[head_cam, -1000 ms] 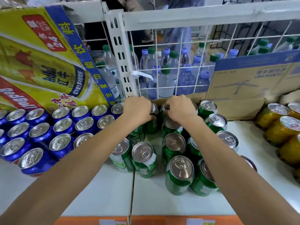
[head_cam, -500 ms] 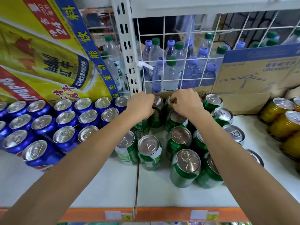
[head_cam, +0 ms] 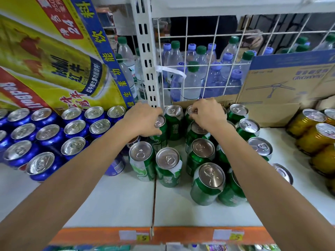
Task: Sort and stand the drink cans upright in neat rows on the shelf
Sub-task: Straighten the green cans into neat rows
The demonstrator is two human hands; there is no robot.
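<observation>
At the centre of the frame, on the white shelf (head_cam: 116, 201), the green cans (head_cam: 168, 165) stand in a loose cluster. All look upright, but their files are crooked, with a gap down the middle. Blue cans (head_cam: 74, 127) fill the left of the frame and yellow cans (head_cam: 317, 138) the right edge. Behind them a wire mesh (head_cam: 187, 34) screens water bottles (head_cam: 192, 82).

The left hand (head_cam: 143, 120) has its grip closed over the top of the left can (head_cam: 160, 134), fingers curled round the rim. The right hand (head_cam: 208, 115) reaches further up the frame, its grip narrow, fingertips pinching the lid edge of the back can (head_cam: 190, 110) against the mesh.

These cans appear sealed, so they are probably full: weighty for their size, stiff, with smooth painted walls that could slip in a loose hold. The thin sides may dent if squeezed hard. The raised top rim seems the safest place to take hold, fingers spread round it. A low hold on the body would suit sliding, since a push near the top could tip a can into its neighbours.
</observation>
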